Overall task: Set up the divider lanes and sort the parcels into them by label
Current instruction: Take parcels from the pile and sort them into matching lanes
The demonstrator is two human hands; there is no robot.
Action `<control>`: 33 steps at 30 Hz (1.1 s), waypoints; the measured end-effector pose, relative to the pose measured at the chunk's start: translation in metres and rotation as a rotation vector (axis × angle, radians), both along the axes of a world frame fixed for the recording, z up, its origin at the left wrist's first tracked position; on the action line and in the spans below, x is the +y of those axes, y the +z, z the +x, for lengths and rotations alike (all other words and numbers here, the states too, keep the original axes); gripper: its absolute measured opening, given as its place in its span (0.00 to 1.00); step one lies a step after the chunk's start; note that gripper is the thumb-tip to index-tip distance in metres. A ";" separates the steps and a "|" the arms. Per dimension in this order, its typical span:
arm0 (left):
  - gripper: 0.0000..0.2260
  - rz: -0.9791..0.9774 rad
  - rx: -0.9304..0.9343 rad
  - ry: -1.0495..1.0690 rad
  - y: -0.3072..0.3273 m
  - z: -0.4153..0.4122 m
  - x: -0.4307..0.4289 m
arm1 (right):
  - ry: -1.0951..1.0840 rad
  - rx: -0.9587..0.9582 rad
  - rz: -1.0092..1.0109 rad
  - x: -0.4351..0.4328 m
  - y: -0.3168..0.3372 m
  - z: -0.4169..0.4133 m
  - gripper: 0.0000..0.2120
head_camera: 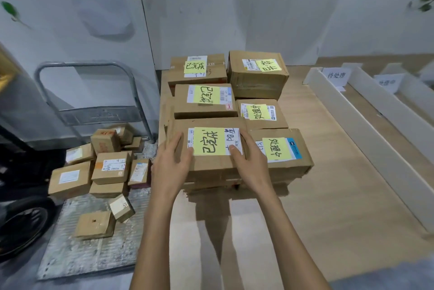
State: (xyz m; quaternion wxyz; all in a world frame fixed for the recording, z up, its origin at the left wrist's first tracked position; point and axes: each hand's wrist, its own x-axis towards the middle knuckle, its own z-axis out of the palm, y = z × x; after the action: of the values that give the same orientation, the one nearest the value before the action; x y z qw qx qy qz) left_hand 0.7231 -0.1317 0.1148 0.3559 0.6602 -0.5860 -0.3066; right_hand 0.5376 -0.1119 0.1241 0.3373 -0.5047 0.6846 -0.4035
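The left hand (175, 160) and right hand (249, 163) press straight fingers on both sides of the parcel (211, 169), well left of the white dividers (352, 125), so with no real grip it might slip when lifted.

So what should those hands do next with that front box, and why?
Probably lift the front box up: the left hand and right hand rest on its top, and the white dividers with signs stand off to the right.
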 end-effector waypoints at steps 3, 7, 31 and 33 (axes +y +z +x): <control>0.23 -0.019 0.007 0.010 0.006 -0.007 0.011 | -0.017 -0.020 -0.031 0.012 0.004 -0.005 0.22; 0.23 -0.054 -0.026 0.002 0.019 -0.031 0.030 | -0.034 -0.056 -0.080 0.033 0.009 -0.027 0.22; 0.20 -0.172 -0.002 -0.668 0.027 -0.510 0.189 | -0.626 0.002 -0.180 0.296 0.023 -0.473 0.20; 0.20 -0.164 0.035 -0.731 0.024 -0.556 0.196 | -0.699 -0.010 -0.177 0.310 0.020 -0.512 0.21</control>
State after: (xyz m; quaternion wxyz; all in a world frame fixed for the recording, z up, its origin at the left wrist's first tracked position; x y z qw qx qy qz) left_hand 0.1669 0.0639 0.1392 0.2847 0.3712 -0.7995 -0.3768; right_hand 0.0254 0.1981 0.1444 0.1373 -0.2655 0.7766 -0.5546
